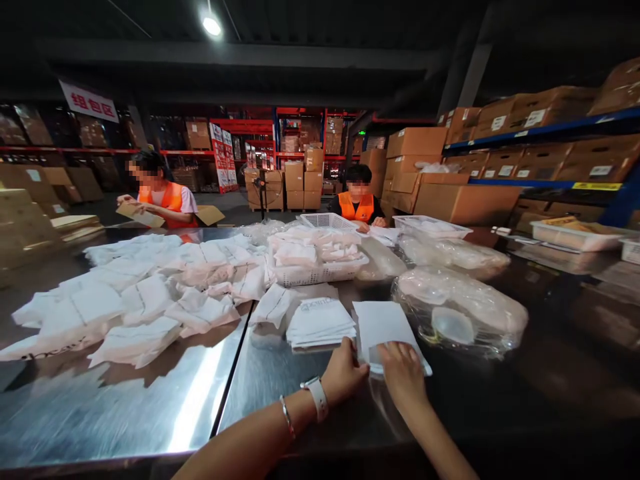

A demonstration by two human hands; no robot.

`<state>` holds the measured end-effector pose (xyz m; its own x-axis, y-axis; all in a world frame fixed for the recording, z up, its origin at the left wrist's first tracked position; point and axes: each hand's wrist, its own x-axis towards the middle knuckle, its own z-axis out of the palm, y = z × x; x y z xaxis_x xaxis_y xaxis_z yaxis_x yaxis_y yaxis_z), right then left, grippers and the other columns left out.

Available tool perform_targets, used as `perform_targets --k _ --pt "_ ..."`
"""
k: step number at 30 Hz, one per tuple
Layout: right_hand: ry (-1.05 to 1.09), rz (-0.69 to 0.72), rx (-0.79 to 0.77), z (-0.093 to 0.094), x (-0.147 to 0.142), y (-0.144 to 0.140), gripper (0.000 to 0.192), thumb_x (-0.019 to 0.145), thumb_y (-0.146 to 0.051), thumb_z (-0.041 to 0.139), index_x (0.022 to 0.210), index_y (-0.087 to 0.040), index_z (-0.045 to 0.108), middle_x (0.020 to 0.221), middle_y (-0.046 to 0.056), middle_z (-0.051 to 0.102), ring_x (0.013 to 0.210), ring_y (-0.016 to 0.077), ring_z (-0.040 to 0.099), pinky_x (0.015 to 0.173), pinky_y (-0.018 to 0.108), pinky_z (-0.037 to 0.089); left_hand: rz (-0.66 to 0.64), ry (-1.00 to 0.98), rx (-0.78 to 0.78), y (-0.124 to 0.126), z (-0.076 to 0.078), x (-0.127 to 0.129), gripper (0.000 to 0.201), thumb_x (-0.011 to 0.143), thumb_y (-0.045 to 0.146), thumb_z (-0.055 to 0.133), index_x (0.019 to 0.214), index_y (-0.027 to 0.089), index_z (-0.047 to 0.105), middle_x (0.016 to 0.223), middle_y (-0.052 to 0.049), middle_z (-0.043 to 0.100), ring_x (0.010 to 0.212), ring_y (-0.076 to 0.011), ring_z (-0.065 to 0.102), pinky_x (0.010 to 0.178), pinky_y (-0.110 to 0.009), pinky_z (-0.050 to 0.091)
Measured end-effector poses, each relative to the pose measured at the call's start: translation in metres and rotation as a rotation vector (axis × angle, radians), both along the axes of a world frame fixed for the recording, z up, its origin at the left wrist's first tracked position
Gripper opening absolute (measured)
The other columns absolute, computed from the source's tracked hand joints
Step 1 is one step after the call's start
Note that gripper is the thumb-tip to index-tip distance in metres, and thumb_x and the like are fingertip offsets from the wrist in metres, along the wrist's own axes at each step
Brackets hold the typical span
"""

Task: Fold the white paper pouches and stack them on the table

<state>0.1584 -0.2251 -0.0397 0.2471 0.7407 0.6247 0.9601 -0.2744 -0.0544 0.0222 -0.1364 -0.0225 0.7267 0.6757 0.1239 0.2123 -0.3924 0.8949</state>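
Note:
My left hand (344,375) and my right hand (403,373) rest on the near edge of a flat white bag (383,325) that lies on the steel table (150,407). Both hands pinch the bag's near end, fingers curled. My left wrist carries a white watch and a thin bracelet. A stack of folded white bags (320,323) lies just left of the flat one. To the right sits a clear plastic sack of pale items (460,310).
A big heap of white packets (145,293) covers the left of the table. White baskets (320,257) with packets stand behind. Two people in orange vests (357,203) work at the far side. Cardboard boxes on shelves (525,140) line the right.

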Motion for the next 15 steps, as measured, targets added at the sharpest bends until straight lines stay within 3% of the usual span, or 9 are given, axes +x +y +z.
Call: perform_targets --k 5,9,15 --pt "0.054 0.020 -0.055 -0.010 -0.014 -0.008 0.027 0.086 -0.011 0.047 0.094 -0.021 0.071 0.098 0.006 0.071 0.089 0.0231 0.066 0.080 0.037 0.052 0.057 0.059 -0.078 0.013 0.001 0.000 0.031 0.078 0.024 0.064 0.103 0.013 0.050 0.070 0.002 0.057 0.061 -0.0132 0.052 0.056 -0.024 0.038" --pt "0.157 0.085 -0.053 -0.011 -0.018 -0.003 0.031 0.086 -0.013 0.043 0.089 -0.022 0.071 0.090 0.005 0.072 0.084 0.0220 0.066 0.075 0.034 0.053 -0.041 0.011 -0.310 0.019 0.000 0.006 0.018 0.076 0.028 0.066 0.084 0.013 0.061 0.063 0.002 0.059 0.053 -0.0110 0.051 0.051 -0.022 0.038" --pt "0.280 0.221 0.079 -0.007 -0.020 0.006 0.032 0.089 -0.018 0.040 0.089 -0.022 0.071 0.089 0.006 0.071 0.082 0.0215 0.066 0.073 0.035 0.054 -0.017 -0.019 -0.463 0.024 0.004 0.013 0.018 0.077 0.026 0.059 0.063 0.015 0.056 0.045 0.007 0.047 0.037 -0.0066 0.039 0.040 -0.020 0.027"
